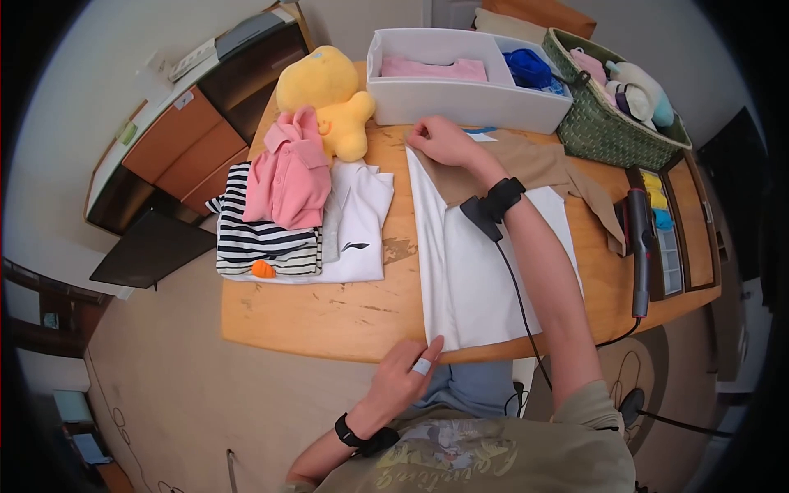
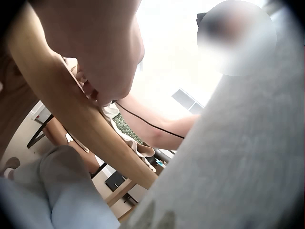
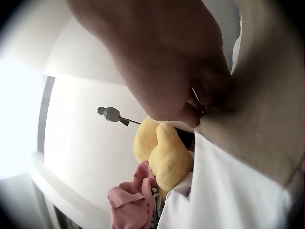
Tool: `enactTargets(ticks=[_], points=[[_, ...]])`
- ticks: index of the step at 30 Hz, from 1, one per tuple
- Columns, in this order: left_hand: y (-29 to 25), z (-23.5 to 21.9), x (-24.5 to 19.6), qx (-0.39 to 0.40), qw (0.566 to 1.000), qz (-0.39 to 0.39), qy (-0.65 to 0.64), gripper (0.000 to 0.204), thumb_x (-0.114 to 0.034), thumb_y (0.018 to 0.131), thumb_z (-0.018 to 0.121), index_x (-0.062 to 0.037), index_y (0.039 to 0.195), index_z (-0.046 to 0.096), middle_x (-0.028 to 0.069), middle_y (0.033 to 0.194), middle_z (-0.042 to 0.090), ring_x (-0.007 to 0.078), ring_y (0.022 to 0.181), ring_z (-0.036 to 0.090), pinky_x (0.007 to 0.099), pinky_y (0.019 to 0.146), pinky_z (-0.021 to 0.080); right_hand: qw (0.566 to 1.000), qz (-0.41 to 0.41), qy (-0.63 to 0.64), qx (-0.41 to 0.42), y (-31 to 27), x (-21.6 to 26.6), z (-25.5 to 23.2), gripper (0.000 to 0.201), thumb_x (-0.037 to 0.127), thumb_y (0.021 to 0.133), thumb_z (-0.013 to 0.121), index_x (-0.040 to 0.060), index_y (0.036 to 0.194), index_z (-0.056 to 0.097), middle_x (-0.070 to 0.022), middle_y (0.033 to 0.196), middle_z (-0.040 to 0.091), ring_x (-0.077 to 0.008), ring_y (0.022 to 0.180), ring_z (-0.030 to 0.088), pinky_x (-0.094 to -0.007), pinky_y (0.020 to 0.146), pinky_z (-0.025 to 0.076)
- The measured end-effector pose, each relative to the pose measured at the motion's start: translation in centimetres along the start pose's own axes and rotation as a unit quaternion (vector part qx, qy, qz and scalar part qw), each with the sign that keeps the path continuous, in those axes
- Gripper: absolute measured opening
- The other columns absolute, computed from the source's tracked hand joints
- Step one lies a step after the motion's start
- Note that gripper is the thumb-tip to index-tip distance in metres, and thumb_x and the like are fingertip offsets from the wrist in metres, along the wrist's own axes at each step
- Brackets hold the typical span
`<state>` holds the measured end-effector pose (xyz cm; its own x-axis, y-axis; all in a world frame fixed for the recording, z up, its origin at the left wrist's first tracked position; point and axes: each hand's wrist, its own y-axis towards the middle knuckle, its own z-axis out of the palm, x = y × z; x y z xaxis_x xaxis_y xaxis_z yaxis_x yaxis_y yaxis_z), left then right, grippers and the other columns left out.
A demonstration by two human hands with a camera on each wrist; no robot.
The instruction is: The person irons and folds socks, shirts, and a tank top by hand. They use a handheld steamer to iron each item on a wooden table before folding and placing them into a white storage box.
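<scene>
A white and tan garment [image 1: 493,271] lies on the wooden table, its left side folded inward in a long strip. The right hand [image 1: 448,141] pinches its far left corner, where tan cloth [image 3: 257,109] meets white; in the right wrist view that hand [image 3: 167,62] has its fingertips curled on the cloth. At the near edge of the table, the left hand [image 1: 403,378] pinches the strip's lower end between thumb and fingers, a pale band round one finger. The left wrist view shows this hand [image 2: 95,47] at the table edge, its fingertips partly hidden.
Left on the table [image 1: 329,329] are folded clothes [image 1: 362,222], a striped garment [image 1: 271,246], a pink shirt [image 1: 289,177] and a yellow plush toy [image 1: 325,90]. A white bin [image 1: 460,107] and woven basket [image 1: 608,131] stand behind; a dark handheld appliance [image 1: 639,255] lies right. A cable hangs from the right wrist.
</scene>
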<state>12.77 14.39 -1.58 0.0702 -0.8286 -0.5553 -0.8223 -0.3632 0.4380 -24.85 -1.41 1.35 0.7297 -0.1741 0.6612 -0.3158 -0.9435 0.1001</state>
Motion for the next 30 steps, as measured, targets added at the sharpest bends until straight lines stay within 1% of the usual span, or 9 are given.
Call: enactTargets(ticks=[4,7,10,13,16,20,22,25,30], points=[[0.1,0.1,0.2,-0.018,0.999,-0.014,-0.031,0.04,0.0,0.086,0.079,-0.0007,0.125,0.071,0.0087,0.077,0.057,0.0264,0.066,0.057,0.039,0.059,0.047,0.998,-0.014,0.027,-0.053,0.0,0.0,2.0,0.026,0.025,0.093,0.074,-0.0011,0.096,0.07,-0.0158,0.091,0.073,-0.0276,0.088,0.07,-0.0395,0.081,0.055],[0.5,0.1,0.5,-0.01,0.999,-0.006,-0.033,0.041,-0.002,0.085,0.08,-0.003,0.125,0.071,0.0086,0.077,0.059,0.0265,0.065,0.058,0.0389,0.058,0.048,0.996,-0.051,-0.027,-0.064,-0.8,0.0,3.1,0.023,0.023,0.093,0.071,0.0022,0.101,0.07,-0.0157,0.096,0.07,-0.033,0.095,0.069,-0.0416,0.087,0.055],[1.0,-0.8,-0.1,0.013,0.999,-0.007,-0.035,0.041,-0.005,0.087,0.08,-0.0029,0.127,0.07,0.0074,0.075,0.06,0.0255,0.064,0.059,0.0375,0.057,0.048,0.995,-0.04,-0.027,-0.087,-1.8,0.3,3.4,0.024,0.025,0.095,0.071,0.0045,0.106,0.068,-0.0137,0.105,0.066,-0.0326,0.102,0.066,-0.0425,0.09,0.053],[0.4,-0.7,0.3,-0.007,0.998,-0.052,-0.041,0.043,-0.009,0.089,0.08,-0.0025,0.13,0.067,0.0058,0.073,0.062,0.024,0.061,0.061,0.0362,0.056,0.048,0.988,-0.077,0.003,-0.133,-2.7,0.6,2.8,0.025,0.026,0.095,0.071,0.0046,0.105,0.067,-0.0136,0.11,0.065,-0.0318,0.096,0.068,-0.0427,0.085,0.054],[0.5,-0.9,0.3,-0.021,0.993,-0.109,-0.034,0.041,-0.009,0.09,0.079,-0.0021,0.129,0.066,0.0048,0.071,0.064,0.0229,0.058,0.061,0.0356,0.056,0.049,0.987,-0.076,0.056,-0.13,-4.8,1.7,1.3,0.026,0.027,0.095,0.073,0.004,0.105,0.067,-0.0089,0.101,0.066,-0.022,0.078,0.063,-0.0374,0.075,0.053],[0.6,-0.9,-0.3,-0.015,0.991,-0.131,-0.021,0.031,-0.008,0.091,0.078,-0.0033,0.119,0.066,0.005,0.07,0.064,0.0231,0.058,0.063,0.0362,0.055,0.049,0.996,-0.075,0.017,0.042,-9.1,3.9,0.2,0.022,0.027,0.096,0.073,0.007,0.104,0.066,-0.0066,0.094,0.065,-0.0215,0.077,0.063,-0.0379,0.073,0.052],[0.4,-0.5,-0.3,-0.009,0.991,-0.134,-0.003,0.023,-0.009,0.09,0.077,-0.0033,0.11,0.067,0.0084,0.075,0.067,0.0288,0.061,0.063,0.0392,0.059,0.05,0.991,-0.083,-0.037,0.103,-10.7,4.3,0.6,0.022,0.027,0.096,0.073,0.0082,0.103,0.065,-0.0059,0.092,0.064,-0.0224,0.079,0.064,-0.0381,0.073,0.051],[0.5,-0.7,-0.3,0.007,0.991,-0.13,-0.006,0.016,-0.008,0.09,0.077,-0.0041,0.102,0.067,0.0103,0.078,0.069,0.0321,0.064,0.064,0.0415,0.06,0.05,0.988,-0.13,-0.058,0.058,-11.1,3.5,1.7,0.023,0.029,0.096,0.074,0.0091,0.1,0.062,-0.0062,0.094,0.064,-0.0239,0.085,0.064,-0.0379,0.074,0.051],[1.1,-1.7,-0.4,0.052,0.992,-0.114,-0.028,0.014,-0.008,0.09,0.077,-0.0044,0.1,0.067,0.0091,0.077,0.069,0.0306,0.064,0.066,0.0414,0.061,0.05,0.988,-0.13,-0.064,0.058,-11.2,3.6,1.7,0.025,0.03,0.096,0.074,0.0091,0.1,0.062,-0.0063,0.098,0.064,-0.025,0.09,0.064,-0.0375,0.076,0.051]])
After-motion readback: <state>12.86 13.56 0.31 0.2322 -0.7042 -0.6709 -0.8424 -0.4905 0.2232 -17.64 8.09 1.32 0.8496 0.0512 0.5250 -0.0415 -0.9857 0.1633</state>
